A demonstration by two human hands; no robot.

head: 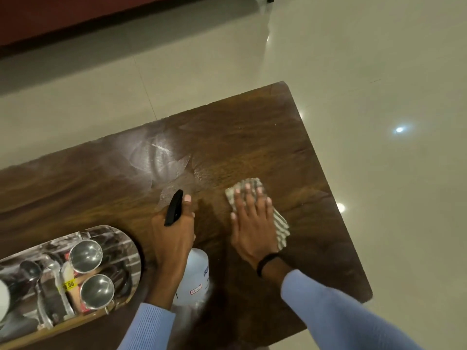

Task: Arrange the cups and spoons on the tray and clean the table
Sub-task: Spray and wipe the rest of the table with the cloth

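My left hand (174, 233) grips a clear spray bottle (195, 276) with a black nozzle, held above the wooden table (252, 137). My right hand (252, 223) lies flat with fingers spread, pressing a striped cloth (280, 226) onto the table's right part. A wet, shiny patch (164, 160) spreads over the wood beyond the nozzle. At the lower left stands an oval tray (131, 246) holding two steel cups (86, 256) (97, 291) and several spoons (58, 276).
The table's right corner and far edge drop off to a glossy tiled floor (353, 72). A white object (3, 299) shows at the left edge, on the tray. A dark red wall base runs along the top left.
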